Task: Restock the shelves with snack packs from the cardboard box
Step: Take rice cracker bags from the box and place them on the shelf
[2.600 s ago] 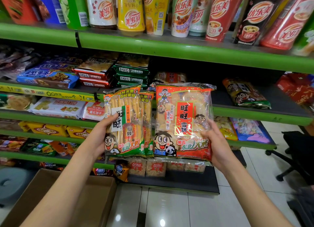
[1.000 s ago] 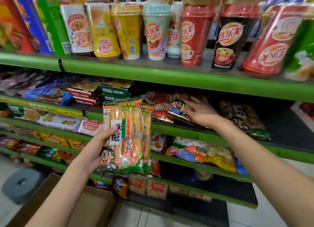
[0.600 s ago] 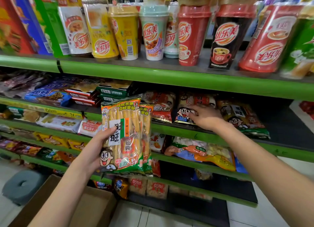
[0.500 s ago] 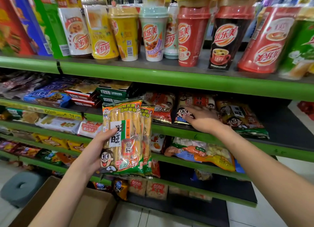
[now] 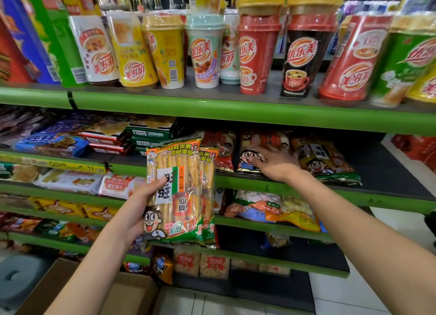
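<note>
My left hand (image 5: 139, 211) grips two green and orange rice cracker packs (image 5: 181, 192), held upright in front of the shelves. My right hand (image 5: 276, 163) reaches over the second green shelf (image 5: 354, 194), its fingers spread and relaxed just in front of the red rice cracker pack (image 5: 254, 149) that stands there. It holds nothing. A second red pack (image 5: 221, 149) stands to the left of that one. The open cardboard box (image 5: 127, 293) sits on the floor at the bottom left, under my left forearm.
Milk tea cups (image 5: 257, 53) line the top shelf. A green and yellow snack bag (image 5: 323, 159) lies right of my right hand, with bare dark shelf beyond it. Biscuit boxes (image 5: 106, 137) fill the left. A grey round stool (image 5: 16, 274) stands at the lower left.
The red pack that my right hand held now stands on the second shelf. My right hand has let go of it and drawn back slightly. The left hand still holds its packs.
</note>
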Motion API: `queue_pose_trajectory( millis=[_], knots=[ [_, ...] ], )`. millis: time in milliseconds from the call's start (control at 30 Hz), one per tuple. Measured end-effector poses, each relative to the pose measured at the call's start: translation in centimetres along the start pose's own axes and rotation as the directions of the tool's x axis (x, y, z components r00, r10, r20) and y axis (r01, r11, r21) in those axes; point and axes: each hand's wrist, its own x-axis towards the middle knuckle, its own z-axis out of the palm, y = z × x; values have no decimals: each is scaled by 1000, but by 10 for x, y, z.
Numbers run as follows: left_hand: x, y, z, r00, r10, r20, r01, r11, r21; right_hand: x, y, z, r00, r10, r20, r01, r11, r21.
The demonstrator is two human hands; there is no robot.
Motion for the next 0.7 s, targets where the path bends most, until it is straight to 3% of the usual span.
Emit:
queue_pose_trajectory(
  millis=[300,533,633,700],
  knots=[
    [3,-1,-6,999,6,34,-6,1000,-11,-2,-4,1,990,-140,8,140,990,26],
    [13,1,9,997,-1,79,4,999,-36,-70,-41,8,940,-189,-285,294,871,393],
    [16,-3,20,992,-29,125,35,998,-45,-118,-71,24,965,-220,-146,263,777,572],
    [18,-7,29,985,-39,168,48,998,-49,-146,-91,34,984,-167,68,29,521,853]
  ],
)
